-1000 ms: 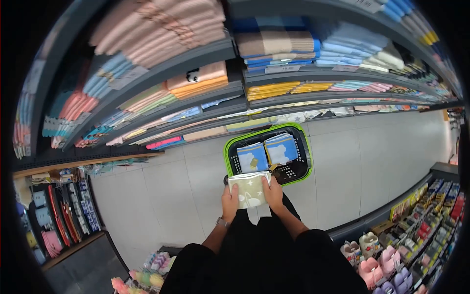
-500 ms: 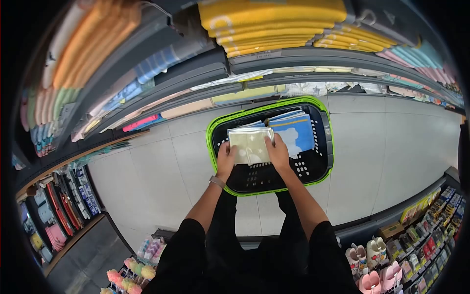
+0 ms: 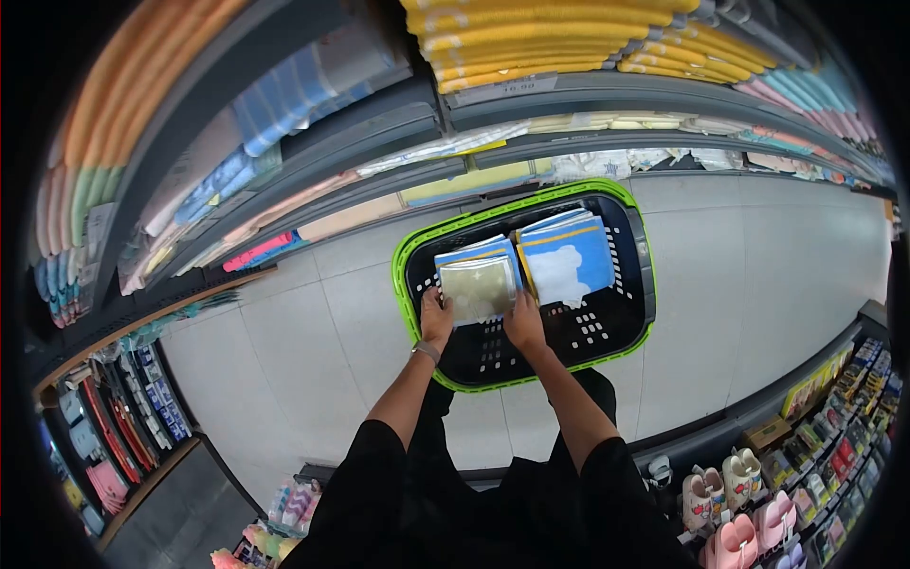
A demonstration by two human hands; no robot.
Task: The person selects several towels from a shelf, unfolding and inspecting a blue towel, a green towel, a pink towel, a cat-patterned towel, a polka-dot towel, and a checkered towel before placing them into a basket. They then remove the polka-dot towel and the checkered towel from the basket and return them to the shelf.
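A black shopping basket with a bright green rim is below me. Inside it, at the left, lies a pale beige folded towel, on top of a blue and white folded stack. My left hand grips its lower left side, fingers closed. Over its lower right corner is my right hand, with thumb and fingers pinched on the edge. To the right in the basket rests a blue folded towel with a white cloud-like shape and a yellow stripe.
Shelves ahead hold yellow folded towels and, at left, orange ones. Grey floor tiles surround the basket. Behind me at the right are pink slippers and small packaged goods. A stocked rack stands at left.
The beige towel has gone down into the basket onto the left stack, with both hands still at its lower edge. The view has shifted slightly, and the basket looks a little larger.
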